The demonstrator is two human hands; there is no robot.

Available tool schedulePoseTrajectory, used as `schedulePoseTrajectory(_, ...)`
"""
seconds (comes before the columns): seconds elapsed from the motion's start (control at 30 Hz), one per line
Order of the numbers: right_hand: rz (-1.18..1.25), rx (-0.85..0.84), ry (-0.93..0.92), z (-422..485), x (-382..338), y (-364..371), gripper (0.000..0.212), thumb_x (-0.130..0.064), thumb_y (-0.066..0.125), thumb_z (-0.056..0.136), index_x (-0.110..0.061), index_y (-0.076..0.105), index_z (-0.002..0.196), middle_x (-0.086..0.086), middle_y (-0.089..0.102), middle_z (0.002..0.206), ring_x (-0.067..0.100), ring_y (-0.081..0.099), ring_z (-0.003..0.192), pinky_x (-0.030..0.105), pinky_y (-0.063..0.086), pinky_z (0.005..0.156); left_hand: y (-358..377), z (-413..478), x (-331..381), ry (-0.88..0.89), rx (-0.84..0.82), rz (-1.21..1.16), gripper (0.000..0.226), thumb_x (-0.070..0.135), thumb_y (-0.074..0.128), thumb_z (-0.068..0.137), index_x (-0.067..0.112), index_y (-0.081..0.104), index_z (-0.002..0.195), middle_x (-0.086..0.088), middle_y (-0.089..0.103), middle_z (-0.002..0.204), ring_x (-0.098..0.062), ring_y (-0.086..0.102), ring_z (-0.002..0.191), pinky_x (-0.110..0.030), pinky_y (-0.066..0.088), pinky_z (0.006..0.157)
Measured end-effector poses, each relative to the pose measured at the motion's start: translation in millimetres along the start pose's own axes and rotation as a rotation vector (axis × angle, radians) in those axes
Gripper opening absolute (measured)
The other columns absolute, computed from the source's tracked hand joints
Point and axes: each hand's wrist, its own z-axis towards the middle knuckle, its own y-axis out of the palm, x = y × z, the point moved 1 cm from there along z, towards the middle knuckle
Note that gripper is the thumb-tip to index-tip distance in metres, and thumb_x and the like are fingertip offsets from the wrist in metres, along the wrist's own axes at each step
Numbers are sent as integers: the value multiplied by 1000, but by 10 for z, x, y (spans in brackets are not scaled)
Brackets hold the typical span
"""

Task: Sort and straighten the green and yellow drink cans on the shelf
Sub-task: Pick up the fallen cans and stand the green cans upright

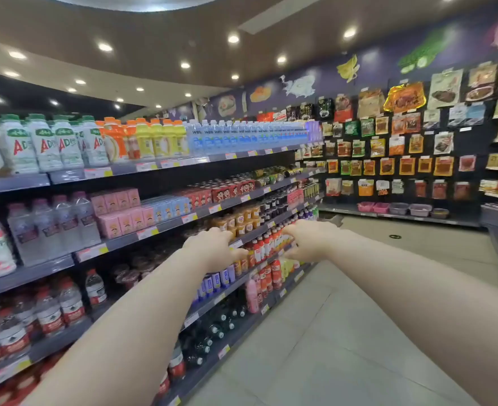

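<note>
Both bare arms stretch forward along the aisle toward the shelf; the left hand lies back-up over the shelf's front edge, its fingers loosely stretched toward the right hand and gripping nothing; the right hand is just across from it, thumb and fingers spread apart in a wide curve facing the left hand, nothing clasped in it; the two hands are near each other but apart, and blur hides whether either touches the goods.

Between the hands stands a row of small red and orange bottles; just above the left hand are orange-lidded jars; just below it, pale purple bottles; a price tag sits on the shelf edge beside the left fingers.

The green and yellow drink cans are well above and beyond both hands, two shelf levels higher, near the far end; several look tilted or lying over rather than upright, though they are too small to count; neither hand is near them.

Beyond the right hand hangs a wall of snack packets; below the right arm lies the pale tiled floor.
</note>
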Motion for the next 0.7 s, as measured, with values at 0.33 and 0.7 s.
schedulePoseTrajectory(0.33,-34,-18,52,306,1300,206,67,-54,46,89,-25,26,145,5,40,144,25,46,127,41,47,94,274,1028,1019,30,-87,9,73,65,33,88,20,28,145,-8,31,150,-28,39,132,-43,42,102)
schedulePoseTrajectory(0.7,-42,-42,152,1413,2356,537,58,-52,49,87,-29,35,139,5,45,137,27,49,122,43,46,96,745,2752,1410,96,-87,-41,74,65,35,87,20,29,144,-7,33,149,-25,42,130,-41,46,98)
